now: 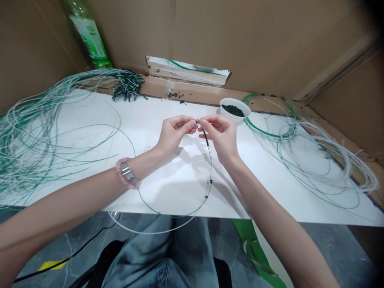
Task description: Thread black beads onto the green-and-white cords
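Note:
Over the middle of the white table (180, 176), my left hand (177, 132) and my right hand (220, 134) meet fingertip to fingertip. Each pinches the end of a thin beaded cord (205, 138). Small dark beads sit in a row on it just below my right fingers, and a few more dark beads (211, 182) are spaced lower down. From there the cord curves in a loop past the table's front edge, with a green and a white strand. A white bowl (247, 110) of dark beads (233, 110) stands just behind my right hand.
Green and white cords (30, 140) lie heaped at the left, ending in a dark beaded bundle (129, 86). Coiled cords (318, 156) lie at the right. Cardboard walls (270, 44) enclose the back and sides. A green-labelled bottle (91, 38) stands at the back left. Loose beads (176, 95) lie near a slot.

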Tool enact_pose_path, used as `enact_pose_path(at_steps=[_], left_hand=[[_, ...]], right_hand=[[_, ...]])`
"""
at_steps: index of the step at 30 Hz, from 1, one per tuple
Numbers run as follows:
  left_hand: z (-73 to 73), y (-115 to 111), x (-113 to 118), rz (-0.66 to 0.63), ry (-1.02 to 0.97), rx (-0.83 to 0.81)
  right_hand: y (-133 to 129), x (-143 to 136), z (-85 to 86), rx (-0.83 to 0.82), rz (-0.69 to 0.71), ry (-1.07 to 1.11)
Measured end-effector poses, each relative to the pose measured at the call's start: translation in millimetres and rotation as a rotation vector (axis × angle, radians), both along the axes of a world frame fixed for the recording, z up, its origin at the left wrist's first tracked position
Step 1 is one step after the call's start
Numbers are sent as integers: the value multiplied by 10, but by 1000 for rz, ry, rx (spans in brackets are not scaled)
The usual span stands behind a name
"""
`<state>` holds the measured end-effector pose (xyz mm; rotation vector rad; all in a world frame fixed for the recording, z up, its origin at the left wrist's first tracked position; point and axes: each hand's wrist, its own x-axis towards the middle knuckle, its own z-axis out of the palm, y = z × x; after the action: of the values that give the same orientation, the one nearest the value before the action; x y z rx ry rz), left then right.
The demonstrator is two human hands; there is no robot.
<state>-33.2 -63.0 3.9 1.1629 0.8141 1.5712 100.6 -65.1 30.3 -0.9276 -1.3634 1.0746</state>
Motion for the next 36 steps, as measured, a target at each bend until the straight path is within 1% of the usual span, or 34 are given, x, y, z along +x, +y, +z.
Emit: enact_pose_path(at_steps=[4, 8, 11, 15, 30, 32, 36], left_hand=[[10, -17, 13, 8, 69, 13], [16, -44, 17, 19, 121, -5], [19, -53, 17, 18, 127, -26], [18, -46, 18, 19, 147, -34], [3, -32, -3, 19, 188, 24], [0, -29, -11, 25, 222, 50], [-13, -23, -30, 30, 336, 108]], right_hand=[[9, -1, -17, 99, -61, -71], [-5, 2, -24, 178, -81, -153], [-21, 1, -18, 189, -100, -199], [-22, 4, -19, 191, -90, -226], [-1, 21, -26, 204, -70, -256], [-2, 29, -24, 225, -76, -292], [-5, 53, -10, 273, -104, -463]])
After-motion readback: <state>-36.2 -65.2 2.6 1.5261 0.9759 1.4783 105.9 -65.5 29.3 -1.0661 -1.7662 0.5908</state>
